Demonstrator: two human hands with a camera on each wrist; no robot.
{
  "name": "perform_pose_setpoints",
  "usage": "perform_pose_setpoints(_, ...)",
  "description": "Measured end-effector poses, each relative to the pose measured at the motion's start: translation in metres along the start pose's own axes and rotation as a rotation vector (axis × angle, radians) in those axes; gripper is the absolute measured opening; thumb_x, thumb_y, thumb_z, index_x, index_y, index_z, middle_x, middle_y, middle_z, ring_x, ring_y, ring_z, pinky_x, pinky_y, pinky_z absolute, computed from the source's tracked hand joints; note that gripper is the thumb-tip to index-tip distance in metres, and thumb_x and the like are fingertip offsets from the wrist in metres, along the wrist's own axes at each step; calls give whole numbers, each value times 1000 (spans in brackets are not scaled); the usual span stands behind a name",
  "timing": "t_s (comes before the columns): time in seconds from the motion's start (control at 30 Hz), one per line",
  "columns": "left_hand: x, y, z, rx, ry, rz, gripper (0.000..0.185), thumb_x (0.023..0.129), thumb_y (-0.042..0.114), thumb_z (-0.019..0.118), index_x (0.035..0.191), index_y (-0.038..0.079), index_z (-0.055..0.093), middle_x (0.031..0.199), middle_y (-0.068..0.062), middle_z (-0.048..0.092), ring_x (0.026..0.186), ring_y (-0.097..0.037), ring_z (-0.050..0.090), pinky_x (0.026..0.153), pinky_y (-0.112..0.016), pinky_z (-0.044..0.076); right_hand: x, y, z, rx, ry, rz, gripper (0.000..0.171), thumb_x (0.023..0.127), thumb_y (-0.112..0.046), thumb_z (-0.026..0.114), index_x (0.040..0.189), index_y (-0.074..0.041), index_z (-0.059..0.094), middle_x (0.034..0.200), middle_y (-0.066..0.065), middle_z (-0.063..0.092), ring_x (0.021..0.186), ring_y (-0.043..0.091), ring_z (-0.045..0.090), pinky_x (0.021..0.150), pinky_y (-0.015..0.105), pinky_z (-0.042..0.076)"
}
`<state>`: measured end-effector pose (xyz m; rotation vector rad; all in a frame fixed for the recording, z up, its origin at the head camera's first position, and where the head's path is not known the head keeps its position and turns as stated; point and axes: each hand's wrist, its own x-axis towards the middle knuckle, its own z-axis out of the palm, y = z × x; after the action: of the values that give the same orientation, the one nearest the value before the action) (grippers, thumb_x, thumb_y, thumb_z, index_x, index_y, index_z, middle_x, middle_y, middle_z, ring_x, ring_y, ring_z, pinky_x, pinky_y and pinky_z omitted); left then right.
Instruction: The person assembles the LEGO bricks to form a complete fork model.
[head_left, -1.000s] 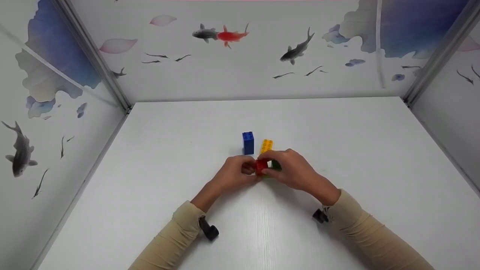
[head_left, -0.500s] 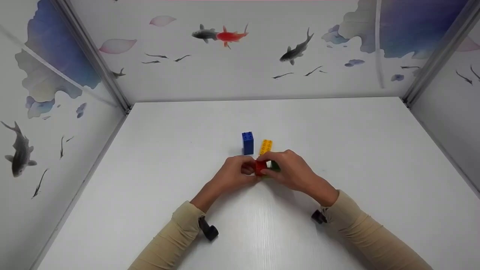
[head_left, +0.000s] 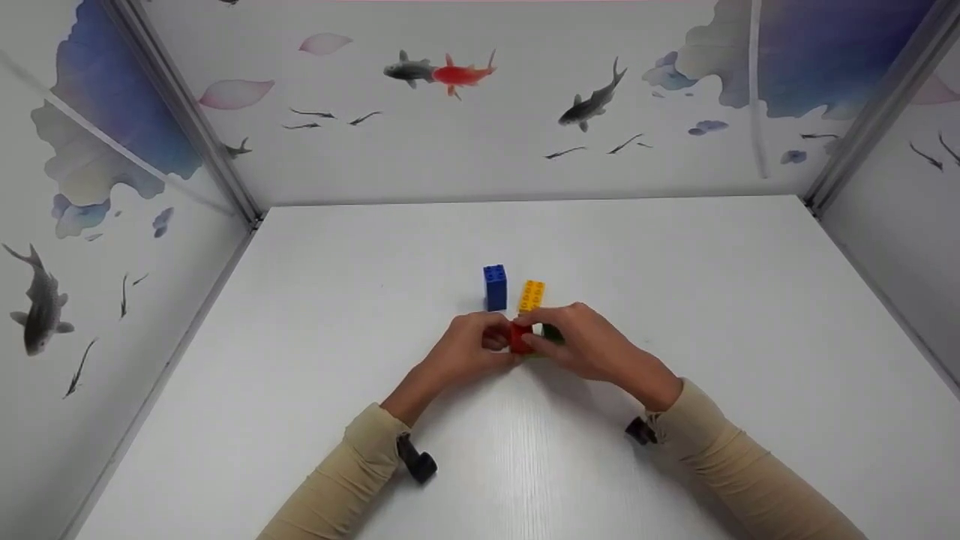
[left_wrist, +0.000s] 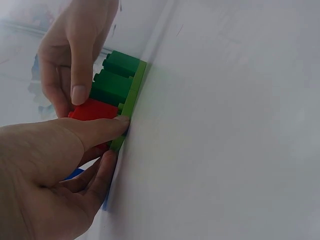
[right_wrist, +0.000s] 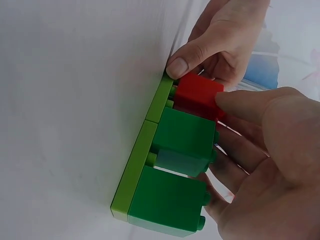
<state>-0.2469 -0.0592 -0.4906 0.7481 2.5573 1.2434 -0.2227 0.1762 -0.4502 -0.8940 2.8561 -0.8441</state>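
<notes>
My right hand (head_left: 589, 341) pinches a red toy brick (right_wrist: 200, 95) between thumb and fingers. The brick stands at one end of a low light-green strip (right_wrist: 131, 175) with a seam across it; in the right wrist view, studs show between the strip and the red brick. My left hand (head_left: 472, 341) grips that end of the strip, its thumb on the near side and its fingers on the far side. Two dark-green bricks (right_wrist: 185, 137) sit along the strip beside the red one, with a gap between them. In the head view, the hands hide most of this assembly.
Behind the hands, a tall blue brick (head_left: 495, 289) stands upright on the white table (head_left: 337, 277). To its right lies a yellow studded brick (head_left: 532, 295), its near end close to the right fingers. Printed white walls (head_left: 480, 161) enclose the back and sides.
</notes>
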Motion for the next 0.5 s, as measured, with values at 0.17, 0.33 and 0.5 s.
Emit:
perform_pose_setpoints(0.17,0,0,0,5,-1,-12,30,94,23,87,122,19,78,117,4,78,104,-11,73,100,-29,62,0,3,-1,35,-6,-12,30,103,-19,75,133,-21,77,123,-3,80,97,14,68,85,28,61)
perform_pose_setpoints(0.33,-1,1,0,-3,-1,-13,31,94,23,87,123,18,77,117,4,78,105,-12,74,100,-30,62,-2,3,-3,62,7,-27,29,103,-17,76,132,-21,77,121,-3,80,97,14,68,86,29,61)
perform_pose_setpoints(0.5,-1,2,2,3,-1,-21,31,95,24,86,123,18,76,117,4,77,105,-12,73,100,-29,62,-2,3,-3,70,21,-38,28,102,-17,77,130,-20,78,118,-2,81,93,14,67,83,29,59)
